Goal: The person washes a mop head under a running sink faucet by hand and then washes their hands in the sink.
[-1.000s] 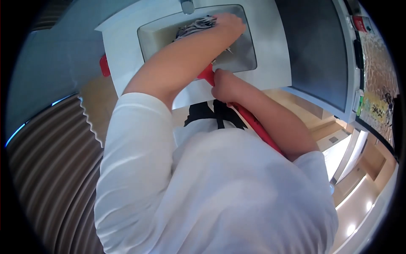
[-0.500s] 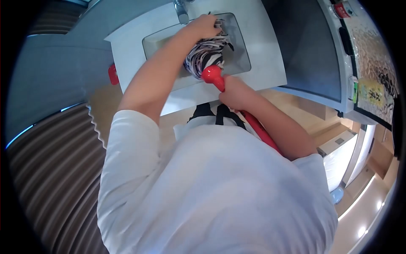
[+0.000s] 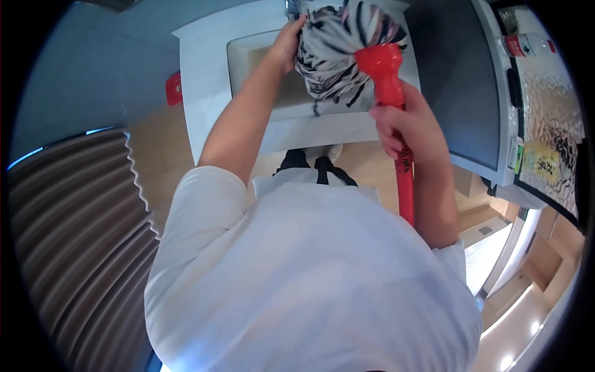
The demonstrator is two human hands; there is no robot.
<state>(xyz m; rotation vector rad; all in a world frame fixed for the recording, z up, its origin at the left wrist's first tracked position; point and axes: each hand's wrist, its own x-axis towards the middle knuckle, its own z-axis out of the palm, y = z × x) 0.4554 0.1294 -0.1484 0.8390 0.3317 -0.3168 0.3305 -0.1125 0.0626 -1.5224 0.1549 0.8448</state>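
Note:
A mop with a bushy head of black-and-white strands [image 3: 331,53] is raised over the sink [image 3: 248,43]. Its red socket [image 3: 379,61] points up towards me, and a red handle [image 3: 405,186] runs down beside my right forearm. My right hand [image 3: 412,124] is closed around the handle just below the socket. At the left side of the strands is my left hand [image 3: 287,46], touching their edge, its visible fingers stretched up near the faucet [image 3: 292,7]. The mop head hides part of those fingers.
The sink is set in a white countertop [image 3: 207,93]. A red object [image 3: 174,89] is at its left, near a brown corrugated curtain [image 3: 80,248]. To the right stand a dark-panelled unit [image 3: 455,80] and a textured surface with a red-labelled bottle [image 3: 527,45].
The mop head has risen out of the basin and moved right, with my right hand lifting the handle. My left hand no longer grips the strands from above and is now at their left side.

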